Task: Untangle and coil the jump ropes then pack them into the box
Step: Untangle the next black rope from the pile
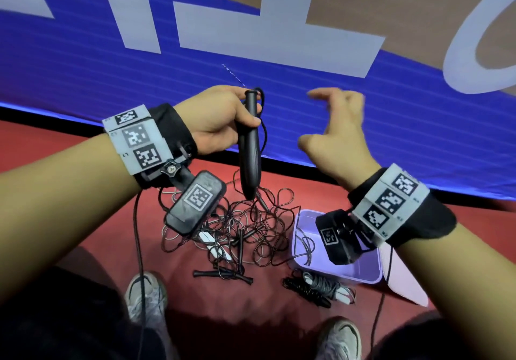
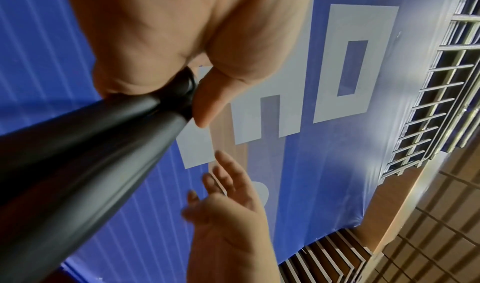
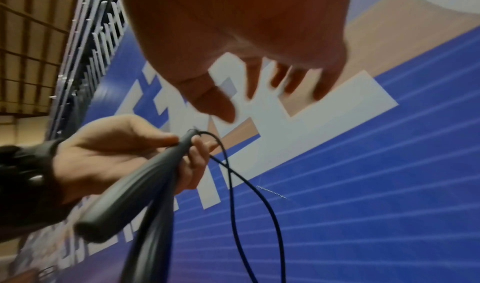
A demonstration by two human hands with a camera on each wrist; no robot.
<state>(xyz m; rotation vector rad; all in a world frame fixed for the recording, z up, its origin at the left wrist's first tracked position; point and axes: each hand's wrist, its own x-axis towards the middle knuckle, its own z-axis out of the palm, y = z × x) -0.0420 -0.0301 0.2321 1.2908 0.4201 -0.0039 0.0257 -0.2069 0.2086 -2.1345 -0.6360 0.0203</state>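
Left hand (image 1: 220,120) grips a pair of black handles (image 1: 249,147), thumb and fingers curled round their upper part, cord end up. Right wrist view shows two handles side by side there, though blur makes it hard to be sure. Thin black cord (image 3: 233,184) leaves the top of the handles and hangs down past the fingers. Right hand (image 1: 335,127) is raised just beside the left, apart from it, fingers loosely spread and slightly bent, holding nothing. Below on the red floor (image 1: 83,248): tangled pile of jump ropes (image 1: 245,228), black and pale cords mixed, several loose handles in it. Purple box (image 1: 363,273) sits to the right of the pile, one black cord inside. Coiled bundle (image 1: 318,290) lies in front of the box, touching or nearly so. Blue banner (image 1: 111,52) behind.
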